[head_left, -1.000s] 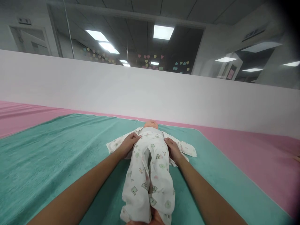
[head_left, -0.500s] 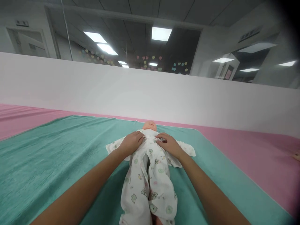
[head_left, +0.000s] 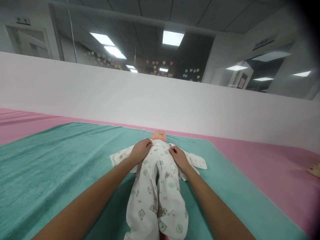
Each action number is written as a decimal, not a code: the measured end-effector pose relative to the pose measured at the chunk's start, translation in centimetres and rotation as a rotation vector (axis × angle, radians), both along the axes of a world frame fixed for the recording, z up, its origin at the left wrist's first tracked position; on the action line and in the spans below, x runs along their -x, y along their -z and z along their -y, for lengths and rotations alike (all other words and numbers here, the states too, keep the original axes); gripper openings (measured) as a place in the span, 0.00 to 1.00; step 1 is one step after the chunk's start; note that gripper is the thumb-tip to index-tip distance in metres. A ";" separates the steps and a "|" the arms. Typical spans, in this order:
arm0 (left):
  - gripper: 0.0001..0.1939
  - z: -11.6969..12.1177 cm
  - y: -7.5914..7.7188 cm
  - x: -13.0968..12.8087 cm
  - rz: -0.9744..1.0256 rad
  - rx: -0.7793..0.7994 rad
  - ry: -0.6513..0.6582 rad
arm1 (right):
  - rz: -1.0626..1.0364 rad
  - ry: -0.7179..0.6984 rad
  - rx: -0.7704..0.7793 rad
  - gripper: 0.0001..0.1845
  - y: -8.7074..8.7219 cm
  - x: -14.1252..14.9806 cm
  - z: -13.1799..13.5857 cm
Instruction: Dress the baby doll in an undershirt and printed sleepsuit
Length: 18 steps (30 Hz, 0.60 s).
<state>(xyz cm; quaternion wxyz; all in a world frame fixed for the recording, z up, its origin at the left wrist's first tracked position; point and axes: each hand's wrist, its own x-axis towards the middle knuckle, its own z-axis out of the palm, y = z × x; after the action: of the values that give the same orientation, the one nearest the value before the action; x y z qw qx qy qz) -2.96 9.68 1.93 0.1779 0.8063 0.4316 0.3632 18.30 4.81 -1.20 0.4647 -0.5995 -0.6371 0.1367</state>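
Left hand (head_left: 140, 151) lies flat and right hand (head_left: 179, 158) rests with fingers together, neither pinching, on the white bear-print cotton sleepsuit (head_left: 153, 196) of a peach vinyl baby doll (head_left: 159, 135) on a teal terry towel (head_left: 55, 170)

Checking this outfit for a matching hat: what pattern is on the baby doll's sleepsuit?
The baby doll's sleepsuit is white with small green and pink bear prints, clearest on the legs in the head view.

teal towel (head_left: 55, 160) on pink mat (head_left: 262, 170)

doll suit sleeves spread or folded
Spread: both sleepsuit sleeves lie flat on the green towel, reaching sideways beyond the left hand and right hand.
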 end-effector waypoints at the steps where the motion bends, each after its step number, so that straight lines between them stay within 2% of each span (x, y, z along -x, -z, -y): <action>1: 0.11 0.1 0.0 0.1 -0.005 -0.015 0.039 | -0.027 0.014 0.001 0.13 0.4 -0.1 -0.3; 5: 0.12 -0.1 -0.7 1.3 -0.027 0.067 0.124 | -0.048 0.028 -0.053 0.13 1.2 -0.2 -0.5; 10: 0.18 -0.1 -1.7 3.2 -0.089 0.424 0.203 | 0.012 0.023 -0.019 0.17 1.3 -0.8 0.2; 12: 0.19 0.2 -1.9 3.6 -0.069 0.551 0.241 | -0.034 0.013 0.027 0.17 1.4 -1.1 0.3; 15: 0.20 0.9 -2.2 3.8 -0.016 0.630 0.236 | -0.228 -0.084 0.136 0.17 1.6 -1.6 0.7; 18: 0.18 1.5 -2.3 4.2 0.078 0.686 0.301 | -0.434 -0.271 0.246 0.16 1.3 -2.1 1.4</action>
<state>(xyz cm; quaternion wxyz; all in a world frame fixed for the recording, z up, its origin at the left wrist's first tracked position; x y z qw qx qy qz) -7.14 8.20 4.18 0.5052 0.7399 0.3978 0.1976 20.43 3.41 -2.49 0.4915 -0.5175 -0.5758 0.3988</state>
